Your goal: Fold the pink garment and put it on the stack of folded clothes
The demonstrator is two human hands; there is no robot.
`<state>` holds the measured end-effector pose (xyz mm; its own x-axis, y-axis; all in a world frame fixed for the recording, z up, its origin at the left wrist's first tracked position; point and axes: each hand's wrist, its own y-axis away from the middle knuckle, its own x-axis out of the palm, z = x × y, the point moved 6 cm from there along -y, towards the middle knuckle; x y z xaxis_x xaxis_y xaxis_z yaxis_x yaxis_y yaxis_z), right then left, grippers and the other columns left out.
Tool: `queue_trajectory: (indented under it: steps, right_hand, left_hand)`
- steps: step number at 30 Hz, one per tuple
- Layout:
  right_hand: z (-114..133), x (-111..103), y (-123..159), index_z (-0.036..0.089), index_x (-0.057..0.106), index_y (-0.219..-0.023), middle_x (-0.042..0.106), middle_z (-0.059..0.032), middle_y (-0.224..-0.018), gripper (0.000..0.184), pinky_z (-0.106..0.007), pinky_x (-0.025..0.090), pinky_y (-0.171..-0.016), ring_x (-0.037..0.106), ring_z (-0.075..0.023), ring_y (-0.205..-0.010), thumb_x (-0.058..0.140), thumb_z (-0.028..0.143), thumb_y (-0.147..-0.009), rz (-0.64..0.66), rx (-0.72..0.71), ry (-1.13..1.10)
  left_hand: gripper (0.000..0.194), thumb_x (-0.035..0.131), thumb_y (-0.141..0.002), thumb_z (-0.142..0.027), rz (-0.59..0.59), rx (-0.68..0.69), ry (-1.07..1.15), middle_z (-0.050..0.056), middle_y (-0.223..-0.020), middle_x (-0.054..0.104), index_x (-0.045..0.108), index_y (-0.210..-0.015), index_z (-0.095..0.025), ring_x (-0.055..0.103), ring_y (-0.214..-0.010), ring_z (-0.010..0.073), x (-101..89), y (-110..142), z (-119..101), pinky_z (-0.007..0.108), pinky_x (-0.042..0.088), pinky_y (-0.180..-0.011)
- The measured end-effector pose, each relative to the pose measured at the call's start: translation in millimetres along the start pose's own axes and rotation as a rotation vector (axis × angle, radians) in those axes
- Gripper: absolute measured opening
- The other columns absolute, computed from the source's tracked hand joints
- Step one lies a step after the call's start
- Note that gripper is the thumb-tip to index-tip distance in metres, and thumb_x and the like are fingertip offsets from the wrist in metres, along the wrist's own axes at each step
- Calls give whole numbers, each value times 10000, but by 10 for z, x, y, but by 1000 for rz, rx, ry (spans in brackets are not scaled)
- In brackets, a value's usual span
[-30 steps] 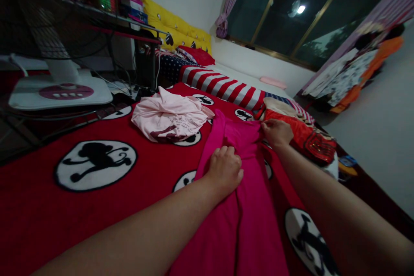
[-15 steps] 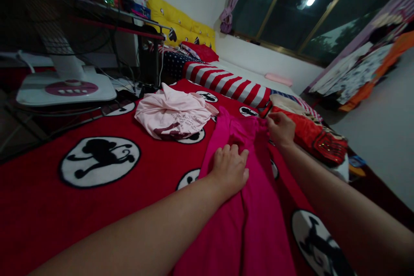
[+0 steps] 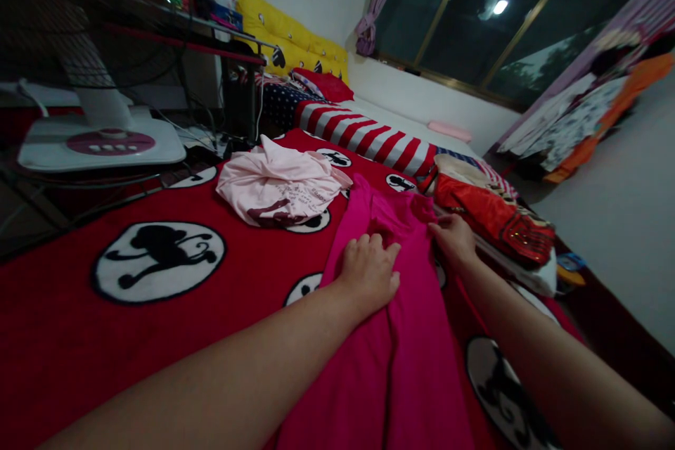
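Observation:
A pair of bright pink trousers [image 3: 422, 337] lies lengthwise on a red blanket [image 3: 253, 274] printed with monkeys in white ovals, its waistband at the far end. My left hand [image 3: 369, 271] rests on the trousers just below the waist, palm down with fingers spread. At the right edge, a little below the waistband, my right hand [image 3: 454, 240] pinches the fabric between thumb and fingers. A crumpled pale pink shirt [image 3: 279, 179] with dark print sits to the left of the waistband.
A red and beige bundle of fabric [image 3: 496, 207] lies to the right. At the left stands a fan base [image 3: 105, 140] beside a cluttered table [image 3: 211, 42]. Behind are a bed with a striped cover [image 3: 369, 137] and a yellow cushion [image 3: 290, 31]. Clothes [image 3: 585, 116] hang at right.
My right hand has moved from the waistband corner a little down the right edge of the trousers. My left hand stays on the cloth. The view has shifted slightly.

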<state>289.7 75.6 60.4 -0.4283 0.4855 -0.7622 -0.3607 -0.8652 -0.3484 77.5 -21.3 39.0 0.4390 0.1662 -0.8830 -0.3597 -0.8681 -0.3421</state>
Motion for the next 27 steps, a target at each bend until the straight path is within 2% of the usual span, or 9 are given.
queue_trajectory:
  steps: [3,7,10,14,17,19,23,25,27]
  right_hand:
    - [301,-111,91,178,626,-888,659,-95,-911,212,-314,452,-701,599,-211,-768,579,286,-711,-188,-260,118]
    - [728,102,204,165,642,-888,669,-69,-835,190,-273,457,-710,600,-174,-730,525,237,-757,-17,-501,-57]
    - [966,314,215,150,657,-909,677,-55,-790,211,-243,437,-644,590,-154,-680,538,262,-775,94,-497,-117]
    - [1135,591,185,142,672,-720,653,-52,-659,252,-247,359,-556,543,-149,-601,649,393,-734,236,-413,144]
    - [1170,704,186,136,651,-600,611,-32,-562,162,-246,321,-527,509,-130,-546,677,267,-692,349,-362,228]
    - [1195,684,190,130,662,-630,612,-23,-565,128,-238,330,-525,517,-124,-549,618,209,-721,333,-354,158]
    - [1218,580,230,129,681,-761,655,-26,-643,247,-236,418,-576,583,-145,-607,541,329,-800,321,-412,-176]
    - [1184,444,228,137,688,-802,682,-42,-719,270,-262,463,-653,616,-166,-681,537,362,-806,208,-492,-279]
    - [1068,254,206,147,688,-852,696,-58,-797,257,-292,484,-718,629,-181,-744,531,347,-813,-18,-536,-297]
  left_hand:
    - [381,581,-828,-393,-11,7,6,89,-1008,590,596,-1187,-268,547,-954,260,6,-6,4,384,449,-784]
    - [328,570,-833,-379,-32,26,13,92,-991,586,634,-1132,-262,549,-946,266,-2,-11,0,388,457,-770]
    - [293,582,-820,-364,-20,25,20,96,-992,585,656,-1074,-238,552,-946,273,-7,-8,2,401,463,-778]
    - [249,578,-818,-348,5,24,27,104,-1008,581,670,-1009,-216,554,-951,278,-8,-2,4,416,468,-794]
    - [247,571,-824,-345,5,17,34,101,-995,582,666,-1012,-217,556,-941,271,-14,-3,10,410,471,-785]
    - [226,580,-816,-327,-4,19,46,90,-979,582,659,-993,-210,558,-914,253,-31,-6,12,388,474,-764]
    - [241,589,-814,-312,-140,53,81,70,-1039,560,614,-1032,-213,518,-978,239,-171,-10,-5,370,459,-802]
    - [274,579,-831,-327,-208,66,91,67,-1100,542,586,-1081,-215,483,-1049,242,-235,-7,-11,379,435,-862]
    - [320,578,-839,-336,-235,77,86,69,-1189,520,558,-1133,-211,451,-1117,245,-243,-7,-18,389,405,-915]
